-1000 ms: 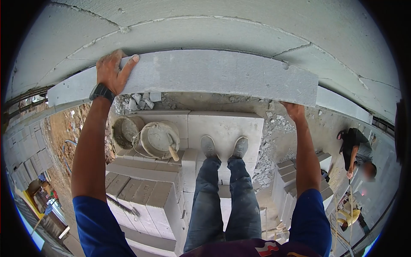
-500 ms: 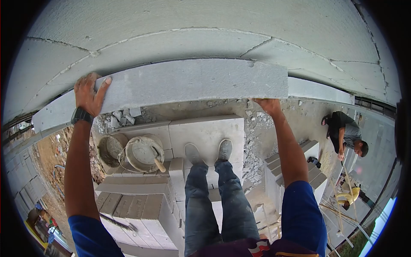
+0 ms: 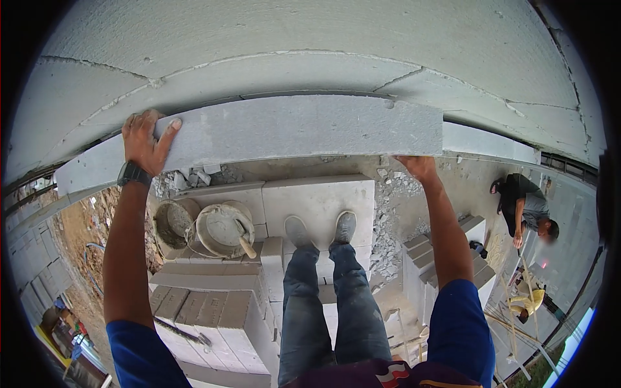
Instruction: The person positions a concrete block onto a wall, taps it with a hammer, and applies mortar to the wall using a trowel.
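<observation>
Seemingly scant room, block (image 3: pixel 291 127) to wall (image 3: pixel 291 26)

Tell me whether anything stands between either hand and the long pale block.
Nothing visible does. The left hand lies directly on the pale block near its left end; the right hand is at the block's near edge toward the right end, its fingers hidden by the block, so what they touch there cannot be seen.

Light bucket (image 3: pixel 207 248) – trowel (image 3: pixel 248 247) in it, handle over rim; darker bucket (image 3: pixel 160 234) just beside. Hammer-like tool (image 3: pixel 178 330) lying on stacked blocks (image 3: pixel 228 312). Rubble (image 3: pixel 387 251) strewn on ground. Right – person in grey shirt (image 3: pixel 534 205) bent low, person in yellow (image 3: pixel 532 302) farther off.
</observation>
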Demonstrator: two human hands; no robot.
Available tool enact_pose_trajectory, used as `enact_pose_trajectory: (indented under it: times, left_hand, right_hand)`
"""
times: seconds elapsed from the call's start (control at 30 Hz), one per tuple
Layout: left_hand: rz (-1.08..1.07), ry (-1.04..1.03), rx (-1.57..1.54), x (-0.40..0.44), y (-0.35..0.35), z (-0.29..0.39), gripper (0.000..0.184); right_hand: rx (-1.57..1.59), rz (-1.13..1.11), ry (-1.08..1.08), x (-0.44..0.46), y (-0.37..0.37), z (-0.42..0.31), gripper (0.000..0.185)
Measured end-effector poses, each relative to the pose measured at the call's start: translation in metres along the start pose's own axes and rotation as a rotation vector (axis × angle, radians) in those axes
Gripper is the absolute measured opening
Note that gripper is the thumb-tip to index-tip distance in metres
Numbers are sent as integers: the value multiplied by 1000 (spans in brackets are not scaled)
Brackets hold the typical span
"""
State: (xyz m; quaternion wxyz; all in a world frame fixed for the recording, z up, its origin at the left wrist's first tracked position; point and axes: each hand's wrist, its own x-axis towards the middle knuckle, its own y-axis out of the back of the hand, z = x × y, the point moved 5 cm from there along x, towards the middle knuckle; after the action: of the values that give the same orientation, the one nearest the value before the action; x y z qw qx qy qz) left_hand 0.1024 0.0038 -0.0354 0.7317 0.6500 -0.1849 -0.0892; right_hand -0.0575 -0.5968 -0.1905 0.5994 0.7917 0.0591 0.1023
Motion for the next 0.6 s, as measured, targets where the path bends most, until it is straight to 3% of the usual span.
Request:
enact_pose_trajectory:
  times: [0.07,0.13,0.2,0.27,0.37,0.47,0.53,0.6]
  left_hand:
    - [-41,27,21,2,2,-1,52]
    - [-124,99,17,3,6,2,57]
    - [-67,76,14,1,7,1,52]
    - [-66,82,12,0,7,0,57]
    - [-32,58,60,-2,1,-5,59]
    - [-90,75,31,0,1,-5,66]
    - [-229,149,-24,2,2,-8,80]
    - [-94,79,3,0,2,-7,65]
  right_hand:
    - [-127,-69,-15,-2,-3,1,65]
    - [26,57,23,0,8,-6,47]
    - [365,-10,-139,5,8,-4,40]
    - [401,-38,-293,5,8,2,33]
    - [95,-32,-193,-1,17,9,33]
    - [102,-15,-222,-16,21,74,33]
    - [519,254,-564,-9,47,100,41]
    - [939,528,-901,1,75,119,49]
